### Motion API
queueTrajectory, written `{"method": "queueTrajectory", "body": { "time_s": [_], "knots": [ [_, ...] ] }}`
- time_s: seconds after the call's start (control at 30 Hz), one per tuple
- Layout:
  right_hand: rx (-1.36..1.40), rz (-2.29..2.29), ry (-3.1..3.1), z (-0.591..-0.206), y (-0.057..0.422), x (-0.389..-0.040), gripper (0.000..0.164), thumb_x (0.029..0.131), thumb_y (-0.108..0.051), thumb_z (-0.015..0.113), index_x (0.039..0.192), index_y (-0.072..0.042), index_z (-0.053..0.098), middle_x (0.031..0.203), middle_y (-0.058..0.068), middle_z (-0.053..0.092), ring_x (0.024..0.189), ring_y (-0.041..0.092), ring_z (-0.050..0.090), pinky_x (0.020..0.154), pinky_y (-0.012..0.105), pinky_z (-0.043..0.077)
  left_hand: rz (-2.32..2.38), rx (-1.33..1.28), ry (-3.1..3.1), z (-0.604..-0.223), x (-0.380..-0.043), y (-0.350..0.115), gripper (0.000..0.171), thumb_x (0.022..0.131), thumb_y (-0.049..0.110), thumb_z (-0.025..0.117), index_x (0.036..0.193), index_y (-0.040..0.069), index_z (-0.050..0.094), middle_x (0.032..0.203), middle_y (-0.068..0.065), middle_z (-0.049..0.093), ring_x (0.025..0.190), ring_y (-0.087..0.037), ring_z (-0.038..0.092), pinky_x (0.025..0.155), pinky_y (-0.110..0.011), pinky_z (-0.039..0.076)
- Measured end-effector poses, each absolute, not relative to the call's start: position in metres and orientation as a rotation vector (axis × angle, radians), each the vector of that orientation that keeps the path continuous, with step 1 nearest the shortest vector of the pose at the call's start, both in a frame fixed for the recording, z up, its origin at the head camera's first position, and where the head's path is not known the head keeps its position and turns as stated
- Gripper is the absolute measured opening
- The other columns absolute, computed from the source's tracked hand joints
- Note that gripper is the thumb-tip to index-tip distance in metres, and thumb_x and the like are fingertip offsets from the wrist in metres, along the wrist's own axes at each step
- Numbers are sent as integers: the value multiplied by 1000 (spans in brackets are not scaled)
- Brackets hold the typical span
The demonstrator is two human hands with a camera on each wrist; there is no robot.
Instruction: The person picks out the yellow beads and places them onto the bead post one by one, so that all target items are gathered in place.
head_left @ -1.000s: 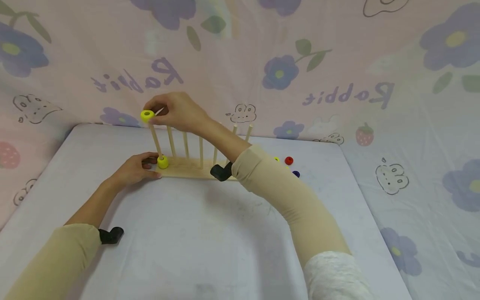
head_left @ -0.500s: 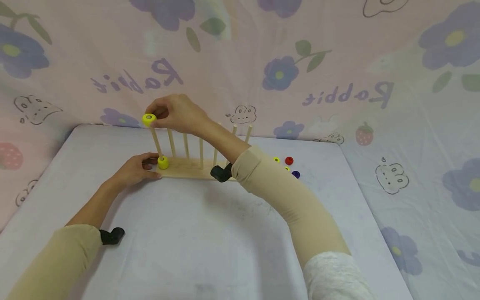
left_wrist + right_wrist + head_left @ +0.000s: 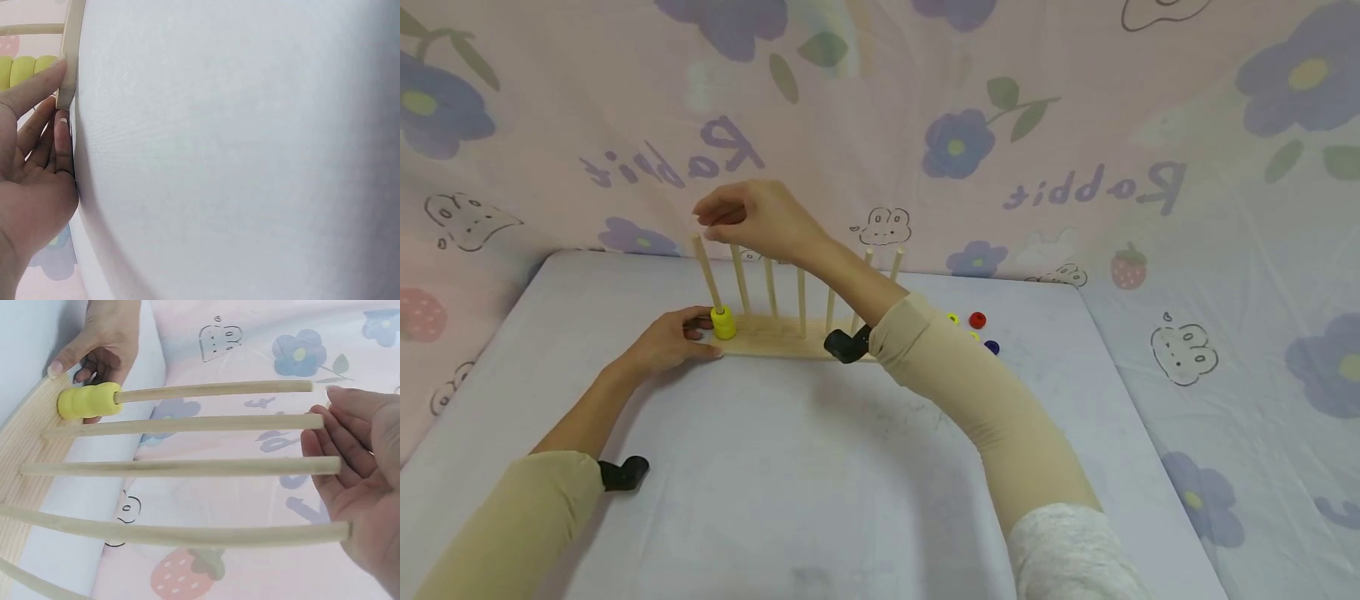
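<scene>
A pale wooden peg rack with several upright rods stands on the table. On its leftmost rod, yellow beads are stacked down at the base. My left hand holds that end of the base; in the left wrist view its thumb lies against the board and the other fingers are round the end. Above the leftmost rod's tip is my right hand, holding nothing, its fingers loosely bent. The right wrist view shows the right hand beside the rod tips, also with no bead in it.
Right of the rack, partly behind the right sleeve, lie a red bead, a dark blue bead and yellow beads. A printed curtain hangs behind the white table.
The right hand has let go of a yellow bead at the leftmost rod's top. That bead has slid down onto the yellow stack at the base. The left hand has stayed put.
</scene>
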State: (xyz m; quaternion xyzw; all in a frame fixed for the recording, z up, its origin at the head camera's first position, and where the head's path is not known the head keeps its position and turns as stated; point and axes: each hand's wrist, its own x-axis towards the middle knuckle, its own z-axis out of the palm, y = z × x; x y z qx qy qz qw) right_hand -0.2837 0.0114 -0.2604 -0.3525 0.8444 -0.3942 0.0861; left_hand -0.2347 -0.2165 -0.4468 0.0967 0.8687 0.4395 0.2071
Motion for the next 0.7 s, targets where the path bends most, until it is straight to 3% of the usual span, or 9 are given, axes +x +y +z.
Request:
{"method": "queueTrajectory", "body": {
  "time_s": [0.5, 0.7],
  "knots": [
    [-1077, -1489, 2534, -251, 49, -279, 23, 90, -7, 73, 113, -2, 72, 107, 6, 74, 95, 8, 68, 86, 18, 53, 1203, 256, 2418, -446, -235, -217, 85, 85, 23, 80, 151, -3, 33, 142, -25, 46, 126, -40, 45, 108, -53, 36],
    [-1022, -1524, 2562, -258, 69, -277, 23, 91, -9, 73, 113, -2, 73, 105, 4, 74, 93, 7, 69, 85, 19, 54, 1195, 263, 2429, -446, -235, -215, 83, 86, 22, 79, 151, -3, 34, 141, -26, 46, 125, -40, 46, 108, -53, 36]
  ]
}}
